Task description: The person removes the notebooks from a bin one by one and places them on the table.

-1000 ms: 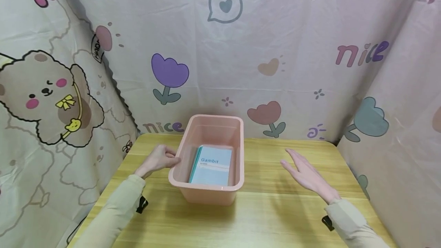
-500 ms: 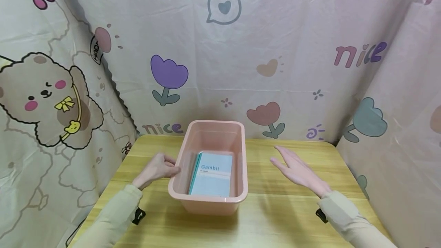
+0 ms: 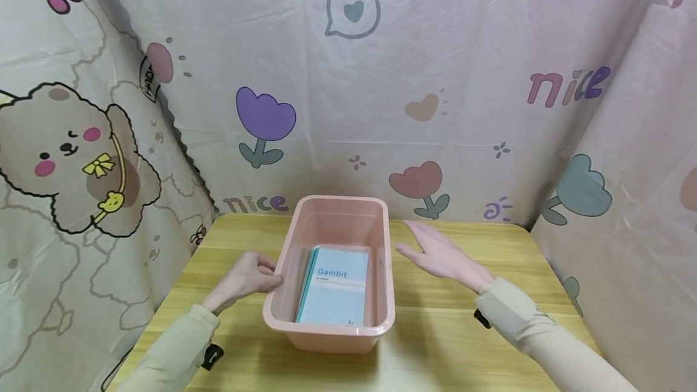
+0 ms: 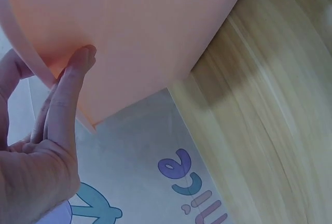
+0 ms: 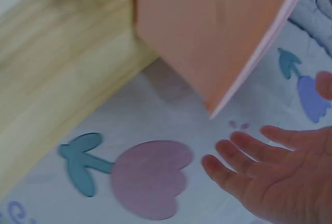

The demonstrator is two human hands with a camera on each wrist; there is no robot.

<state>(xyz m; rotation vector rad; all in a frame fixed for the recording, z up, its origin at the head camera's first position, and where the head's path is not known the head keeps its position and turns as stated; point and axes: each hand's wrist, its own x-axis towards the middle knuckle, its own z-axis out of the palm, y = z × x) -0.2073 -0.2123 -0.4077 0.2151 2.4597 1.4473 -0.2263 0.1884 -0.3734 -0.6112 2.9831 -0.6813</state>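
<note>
A pink plastic bin (image 3: 329, 329) stands on the wooden table, with a light blue notebook (image 3: 337, 295) marked "Gambit" lying inside. A teal edge shows along the notebook's left side. My left hand (image 3: 245, 281) grips the bin's left rim, thumb over the edge; in the left wrist view its fingers (image 4: 65, 99) press the outer wall under the lip. To the right of the bin, my right hand (image 3: 443, 257) hovers with fingers extended, touching nothing. The right wrist view shows that hand (image 5: 290, 172) palm visible, apart from the bin's wall (image 5: 207, 32).
A printed curtain (image 3: 348, 95) with flowers and a bear hangs behind the table and along both sides. The wooden tabletop (image 3: 435, 331) extends to the right of the bin. Dark straps or clips (image 3: 212, 356) show at both sleeves.
The bin has come nearer to me, with my left hand staying on its rim. My right hand has moved left toward the bin's right side.
</note>
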